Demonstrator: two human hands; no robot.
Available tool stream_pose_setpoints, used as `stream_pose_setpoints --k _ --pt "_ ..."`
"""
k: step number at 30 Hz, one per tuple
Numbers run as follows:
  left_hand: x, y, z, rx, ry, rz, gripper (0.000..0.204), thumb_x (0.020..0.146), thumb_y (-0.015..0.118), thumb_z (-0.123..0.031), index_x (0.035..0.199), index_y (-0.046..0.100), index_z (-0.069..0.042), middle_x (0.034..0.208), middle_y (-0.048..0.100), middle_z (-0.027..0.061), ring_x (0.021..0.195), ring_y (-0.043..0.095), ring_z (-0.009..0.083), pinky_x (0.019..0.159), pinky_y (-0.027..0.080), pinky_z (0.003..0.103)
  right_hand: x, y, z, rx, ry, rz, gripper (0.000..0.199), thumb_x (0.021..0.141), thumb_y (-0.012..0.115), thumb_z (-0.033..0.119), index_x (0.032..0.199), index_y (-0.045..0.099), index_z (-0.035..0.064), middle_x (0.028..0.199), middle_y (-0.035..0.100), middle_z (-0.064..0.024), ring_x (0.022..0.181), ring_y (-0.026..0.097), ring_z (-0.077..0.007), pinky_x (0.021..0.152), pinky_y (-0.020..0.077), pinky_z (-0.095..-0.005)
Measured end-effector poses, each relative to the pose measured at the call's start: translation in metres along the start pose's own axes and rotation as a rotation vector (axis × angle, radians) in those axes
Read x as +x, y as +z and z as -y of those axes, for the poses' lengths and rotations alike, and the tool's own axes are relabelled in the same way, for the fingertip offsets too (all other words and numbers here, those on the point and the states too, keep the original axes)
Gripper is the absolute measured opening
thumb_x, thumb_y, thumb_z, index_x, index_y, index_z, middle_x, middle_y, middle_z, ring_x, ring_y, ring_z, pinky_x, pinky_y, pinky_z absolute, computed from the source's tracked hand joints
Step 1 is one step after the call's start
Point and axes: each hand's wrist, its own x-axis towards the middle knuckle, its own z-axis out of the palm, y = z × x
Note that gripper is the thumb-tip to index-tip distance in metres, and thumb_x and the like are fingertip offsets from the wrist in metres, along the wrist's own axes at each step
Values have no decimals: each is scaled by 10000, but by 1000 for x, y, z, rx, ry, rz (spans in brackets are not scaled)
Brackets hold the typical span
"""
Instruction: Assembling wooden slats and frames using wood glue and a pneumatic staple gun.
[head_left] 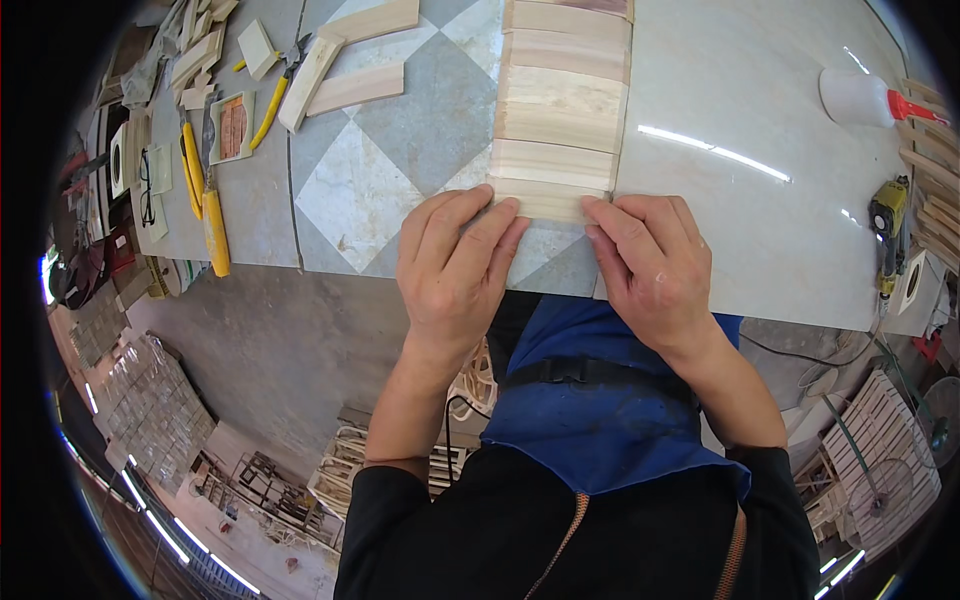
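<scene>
A column of pale wooden slats [562, 105], laid edge to edge, runs away from me over the tiled tabletop. Its nearest wooden slat [550, 205] lies close to the table's front edge. My left hand [450, 260] has its fingers bent and pressed on the left end of that slat. At the opposite end, my right hand [655, 265] pinches the slat's corner between thumb and fingers. Parts of the slat's two ends are hidden under my fingertips.
Loose wood pieces [355, 88] lie at the far left, near yellow-handled pliers [268, 115] and a yellow-handled tool [215, 230]. A white bottle with a red cap [850, 98] lies far right, above a yellow-green power tool [886, 215]. The table's front edge [350, 272] runs before my waist.
</scene>
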Motion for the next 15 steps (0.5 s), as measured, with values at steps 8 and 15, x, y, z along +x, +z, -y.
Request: stream_pose_setpoints --k 8,15 --pt "9 -3 -2 -40 -24 43 311 824 948 -19 1113 849 -71 1195 775 67 1056 708 265 932 592 383 -3 -3 -3 23 11 13 393 888 839 -22 1273 810 55 1151 726 -72 937 659 -250 780 564 -341" --pt "5 1 -2 -24 2 25 354 814 940 -55 1153 838 -70 1194 743 74 1067 698 281 943 587 397 -9 -10 -5 72 30 -20 445 873 827 -36 1309 804 51 1182 736 -86 943 664 -261 791 566 -348"
